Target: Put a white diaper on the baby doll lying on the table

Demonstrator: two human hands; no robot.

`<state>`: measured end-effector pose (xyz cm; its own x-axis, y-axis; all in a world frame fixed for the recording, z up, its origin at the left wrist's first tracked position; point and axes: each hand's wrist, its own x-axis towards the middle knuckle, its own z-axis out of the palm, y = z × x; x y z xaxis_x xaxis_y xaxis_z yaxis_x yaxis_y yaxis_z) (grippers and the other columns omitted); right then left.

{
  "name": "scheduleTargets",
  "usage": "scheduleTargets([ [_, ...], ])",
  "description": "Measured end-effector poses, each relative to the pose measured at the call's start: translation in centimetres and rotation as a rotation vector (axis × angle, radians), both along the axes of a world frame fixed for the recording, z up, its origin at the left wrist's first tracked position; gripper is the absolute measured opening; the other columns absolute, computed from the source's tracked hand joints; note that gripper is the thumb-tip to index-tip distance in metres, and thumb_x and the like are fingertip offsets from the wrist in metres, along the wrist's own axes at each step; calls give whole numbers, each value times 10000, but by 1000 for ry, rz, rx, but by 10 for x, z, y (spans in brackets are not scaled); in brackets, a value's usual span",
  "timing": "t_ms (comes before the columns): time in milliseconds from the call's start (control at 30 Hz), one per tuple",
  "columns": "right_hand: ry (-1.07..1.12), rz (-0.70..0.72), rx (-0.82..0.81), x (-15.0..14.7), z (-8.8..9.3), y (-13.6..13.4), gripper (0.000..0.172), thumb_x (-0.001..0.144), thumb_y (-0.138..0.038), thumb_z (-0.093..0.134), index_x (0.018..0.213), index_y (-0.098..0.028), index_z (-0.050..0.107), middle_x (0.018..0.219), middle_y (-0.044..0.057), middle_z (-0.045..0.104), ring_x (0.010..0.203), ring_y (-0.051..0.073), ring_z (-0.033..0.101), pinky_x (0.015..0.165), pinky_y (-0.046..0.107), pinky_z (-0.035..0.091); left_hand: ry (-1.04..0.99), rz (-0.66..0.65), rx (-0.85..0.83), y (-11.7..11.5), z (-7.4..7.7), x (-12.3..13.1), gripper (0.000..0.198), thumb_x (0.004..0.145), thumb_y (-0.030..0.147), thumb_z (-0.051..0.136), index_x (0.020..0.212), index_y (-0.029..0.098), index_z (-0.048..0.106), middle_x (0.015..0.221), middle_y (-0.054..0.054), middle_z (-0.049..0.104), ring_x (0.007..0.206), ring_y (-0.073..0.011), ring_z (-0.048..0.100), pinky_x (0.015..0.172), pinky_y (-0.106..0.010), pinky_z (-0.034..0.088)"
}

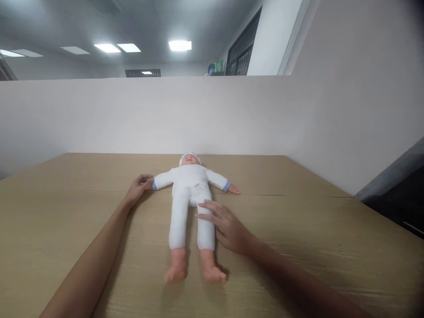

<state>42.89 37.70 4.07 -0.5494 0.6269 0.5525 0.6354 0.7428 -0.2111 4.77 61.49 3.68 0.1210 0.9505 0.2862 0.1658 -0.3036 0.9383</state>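
Note:
A baby doll (pixel 190 179) lies on its back on a wooden table, head at the far end and feet toward me. It wears a white top with blue cuffs, white trousers (pixel 179 221) and a white cap (pixel 190 155); its feet are bare. The doll's arms are stretched out to both sides. At the cuff and hand on the left side, my left hand (pixel 138 189) has its fingers closed around the doll's small hand, mostly hiding it. My right hand (pixel 227 225) touches the trouser leg on the right with its fingers spread.
The brown wooden tabletop (pixel 291 229) reaches a low pale partition (pixel 165 115) behind the doll's head. A pale wall (pixel 357 101) stands on the right, beside a dark object (pixel 397 194) past the table's edge. Ceiling lights (pixel 180 45) shine beyond the partition.

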Motion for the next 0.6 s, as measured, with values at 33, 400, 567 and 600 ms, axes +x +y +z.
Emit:
scheduleTargets([
  [33,0,-2,0,0,0,0,646,976,-25,483,1554,-304,557,1698,67,484,1623,273,358,1301,536,389,4,9,3,-2,0,0,597,781,633,872,1154,173,795,1233,-141,772,1163,-317,694,1036,-440,537],
  [400,-84,-97,74,-2,0,-4,747,887,7,498,1564,-302,559,1699,55,493,1609,279,387,1258,515,435,24,274,62,-45,1,-1,464,871,533,732,1159,170,713,1270,-152,731,1174,-307,685,990,-450,565],
  [567,-8,-133,105,-12,6,-20,781,876,34,431,1589,-277,501,1664,73,525,1584,261,418,1274,524,406,120,383,40,-91,18,12,372,879,474,688,1094,172,666,1159,-182,727,1088,-349,702,950,-518,568],
  [600,30,-141,119,-15,12,-27,762,890,34,410,1583,-270,498,1645,87,540,1567,263,439,1262,534,417,141,381,38,-104,26,16,378,876,476,690,1101,173,665,1162,-192,728,1111,-371,698,962,-543,564],
])
